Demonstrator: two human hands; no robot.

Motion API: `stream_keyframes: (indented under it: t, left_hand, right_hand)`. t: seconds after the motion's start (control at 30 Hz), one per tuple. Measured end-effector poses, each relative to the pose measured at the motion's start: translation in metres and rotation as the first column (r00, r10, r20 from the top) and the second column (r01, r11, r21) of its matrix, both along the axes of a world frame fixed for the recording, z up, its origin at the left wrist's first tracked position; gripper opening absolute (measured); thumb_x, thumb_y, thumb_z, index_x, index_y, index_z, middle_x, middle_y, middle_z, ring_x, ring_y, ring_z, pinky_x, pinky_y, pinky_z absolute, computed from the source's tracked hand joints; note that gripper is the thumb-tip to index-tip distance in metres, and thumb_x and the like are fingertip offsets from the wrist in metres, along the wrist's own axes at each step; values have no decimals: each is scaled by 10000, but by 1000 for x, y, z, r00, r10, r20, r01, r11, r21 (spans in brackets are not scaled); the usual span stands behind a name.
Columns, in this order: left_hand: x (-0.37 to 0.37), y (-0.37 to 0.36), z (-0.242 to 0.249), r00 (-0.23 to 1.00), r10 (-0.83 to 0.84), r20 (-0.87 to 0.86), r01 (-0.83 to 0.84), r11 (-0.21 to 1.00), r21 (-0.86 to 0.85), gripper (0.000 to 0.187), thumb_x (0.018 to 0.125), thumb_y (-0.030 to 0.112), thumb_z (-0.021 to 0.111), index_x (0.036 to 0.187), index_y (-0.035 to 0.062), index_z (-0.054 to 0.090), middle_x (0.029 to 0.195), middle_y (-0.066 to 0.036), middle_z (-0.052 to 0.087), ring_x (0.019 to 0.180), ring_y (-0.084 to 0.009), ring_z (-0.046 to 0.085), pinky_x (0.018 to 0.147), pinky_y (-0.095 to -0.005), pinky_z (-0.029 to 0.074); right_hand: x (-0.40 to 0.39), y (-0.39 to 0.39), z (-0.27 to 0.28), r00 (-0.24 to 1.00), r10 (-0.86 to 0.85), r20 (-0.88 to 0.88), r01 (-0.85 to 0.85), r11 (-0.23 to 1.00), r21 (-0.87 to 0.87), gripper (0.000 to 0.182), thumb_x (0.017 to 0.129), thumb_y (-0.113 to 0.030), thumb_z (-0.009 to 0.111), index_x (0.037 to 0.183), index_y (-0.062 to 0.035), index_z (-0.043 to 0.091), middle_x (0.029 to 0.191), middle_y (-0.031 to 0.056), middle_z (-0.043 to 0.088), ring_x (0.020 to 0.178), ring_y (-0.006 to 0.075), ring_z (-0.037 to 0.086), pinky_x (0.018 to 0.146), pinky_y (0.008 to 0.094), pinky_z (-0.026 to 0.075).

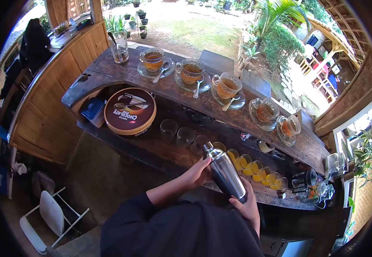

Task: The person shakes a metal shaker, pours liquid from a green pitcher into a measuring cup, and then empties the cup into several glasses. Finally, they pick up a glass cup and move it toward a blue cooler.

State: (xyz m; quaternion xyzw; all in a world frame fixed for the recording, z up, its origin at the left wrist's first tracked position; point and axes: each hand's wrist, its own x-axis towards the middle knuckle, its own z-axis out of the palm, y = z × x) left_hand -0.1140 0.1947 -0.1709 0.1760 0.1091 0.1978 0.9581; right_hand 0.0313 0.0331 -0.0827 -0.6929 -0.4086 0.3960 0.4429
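A steel cocktail shaker [226, 172], capped and tilted, is held between both hands in front of my body. My left hand [199, 172] grips it near the shoulder, with the fingers partly hidden behind it. Around the base, my right hand [248, 203] is closed with the thumb on the near side. Just past the shaker, a row of small glasses with yellow-orange drink [257, 171] stands on the lower counter. Several see-through glasses [186, 134], seemingly without drink, continue that row to the left.
On the raised shelf, glass cups of amber drink [191, 73] sit on saucers, some with spoons. A glass mug [119, 50] stands at its left end. A round chocolate pie tin [130, 110] and a blue-lidded box [93, 109] occupy the left. A French press [303, 180] is right; a folding chair [51, 213] is lower left.
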Motion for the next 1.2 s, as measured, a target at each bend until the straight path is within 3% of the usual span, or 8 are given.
stream_keyframes:
  t: [0.2,0.27,0.33,0.4,0.5,0.7,0.8,1.2]
  left_hand:
    - [-2,3,13,1000,-27,-4,28,999,24,557,908,539,295,1307,156,350,1236,-61,477,1124,-218,476,945,-431,375]
    - [-2,3,15,1000,-29,-2,29,999,18,616,899,573,260,1324,134,336,1268,-78,459,1156,-233,457,969,-441,357]
    - [-3,3,15,999,-43,21,44,997,-57,638,887,594,270,1322,132,345,1269,-92,458,1150,-240,464,969,-447,358]
    - [-5,3,24,998,-46,32,49,995,-88,644,885,599,270,1317,129,353,1270,-100,458,1149,-246,467,971,-452,357]
    - [-4,2,28,997,-47,64,56,988,-147,652,883,603,270,1311,121,364,1272,-113,457,1148,-260,470,979,-460,350]
    - [0,1,33,993,-12,117,39,972,-230,648,887,596,269,1307,115,374,1282,-116,451,1156,-270,468,991,-460,343]
    - [1,2,28,987,12,161,28,970,-241,645,888,593,271,1309,115,372,1286,-111,450,1155,-273,471,981,-452,361]
    - [10,0,28,914,232,332,-76,903,-422,646,844,588,432,1241,79,433,1207,-156,500,1097,-290,504,923,-463,418]
  right_hand:
    - [1,-4,10,978,27,-206,-6,995,101,927,651,-402,771,1340,-17,284,1148,164,521,985,181,539,803,304,447]
    - [1,-4,10,907,48,-419,25,985,168,954,655,-509,727,1346,-29,277,1232,134,471,1091,199,493,895,316,386]
    - [10,-4,-12,903,119,-413,-12,967,253,802,774,-471,633,1338,-13,293,1238,148,471,1118,199,478,927,326,364]
    - [29,-10,-55,886,-103,-452,207,960,187,541,855,-331,563,1228,21,393,1042,173,573,898,215,596,733,293,491]
    - [61,-19,-114,875,-269,-403,289,957,-12,447,873,-291,525,1183,16,427,961,165,591,800,211,606,655,280,480]
    - [102,-35,-171,929,-221,-298,147,957,-251,288,907,-211,448,1091,6,496,800,149,629,603,203,625,497,252,460]
    - [60,-14,-131,869,-399,-293,369,916,-154,198,882,-179,474,949,0,523,589,121,582,392,200,548,341,239,368]
    - [51,-3,-102,912,-350,-213,280,913,-298,282,856,-271,562,880,9,542,578,127,572,426,195,551,387,243,424]
